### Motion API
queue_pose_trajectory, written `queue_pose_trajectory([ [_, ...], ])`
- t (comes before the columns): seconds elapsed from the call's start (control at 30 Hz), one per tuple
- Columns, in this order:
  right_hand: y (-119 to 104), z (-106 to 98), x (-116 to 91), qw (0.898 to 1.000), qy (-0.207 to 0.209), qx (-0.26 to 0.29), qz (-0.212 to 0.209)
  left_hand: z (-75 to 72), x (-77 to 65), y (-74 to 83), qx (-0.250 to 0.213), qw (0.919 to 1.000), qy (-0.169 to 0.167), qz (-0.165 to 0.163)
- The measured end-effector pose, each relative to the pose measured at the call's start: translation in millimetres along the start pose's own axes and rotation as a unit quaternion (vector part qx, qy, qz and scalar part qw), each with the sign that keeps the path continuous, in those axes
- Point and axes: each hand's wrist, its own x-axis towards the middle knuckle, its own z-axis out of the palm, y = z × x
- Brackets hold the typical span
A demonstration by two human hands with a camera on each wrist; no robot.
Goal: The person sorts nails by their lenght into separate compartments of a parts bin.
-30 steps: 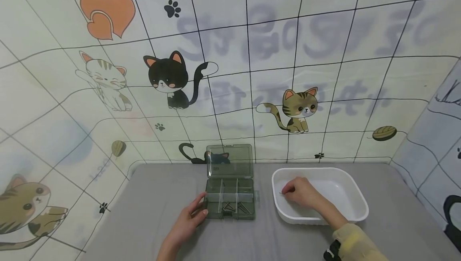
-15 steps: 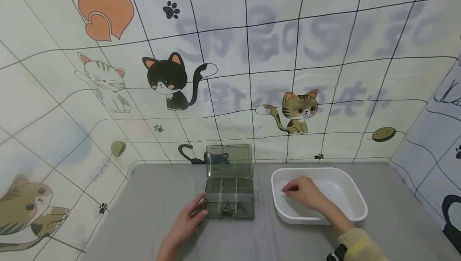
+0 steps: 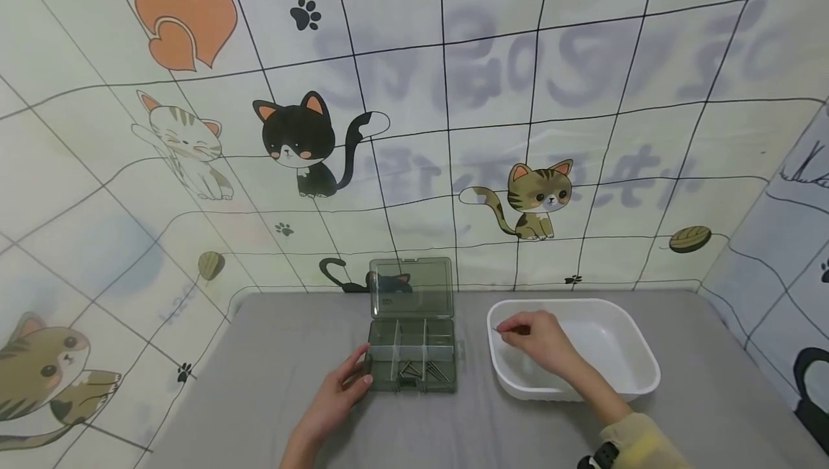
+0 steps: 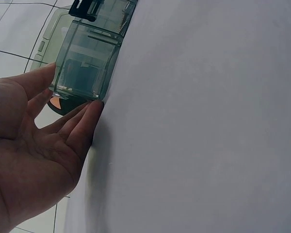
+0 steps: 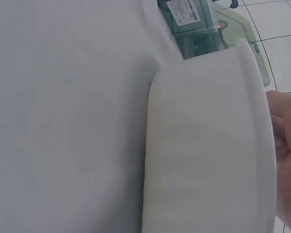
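Observation:
A green see-through compartment box (image 3: 412, 354) stands with its lid (image 3: 411, 288) raised at the back. Several grey screws (image 3: 437, 371) lie in its front middle and front right compartments. My left hand (image 3: 335, 397) touches the box's left side, thumb near the front corner and fingers further back, as the left wrist view also shows. Over the left part of a white tub (image 3: 631, 343), my right hand (image 3: 540, 339) pinches a small thin piece (image 3: 495, 330) between thumb and fingertips. Its kind is too small to tell. The tub wall hides these fingertips in the right wrist view.
A grey cloth (image 3: 272, 354) covers the table. Behind it and at both sides hangs a white gridded sheet (image 3: 414, 95) printed with cats. The box and tub stand side by side with a narrow gap of cloth between them.
My right hand has moved slightly left and back toward the tub's left rim, with the thin piece in its fingertips. My left hand stays at the box.

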Motion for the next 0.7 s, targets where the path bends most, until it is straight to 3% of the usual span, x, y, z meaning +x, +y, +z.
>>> queue_pose_trajectory([
  [0.43, -27, 18, 0, 0.999, 0.023, 0.031, -0.026, -1.9, -0.6, -3.2, -0.004, 1.0, 0.001, 0.003],
  [0.7, -42, 38, 3, 0.998, 0.008, 0.046, -0.048, -3.5, -1.3, -6.3, -0.005, 0.9999, 0.0, 0.011],
])
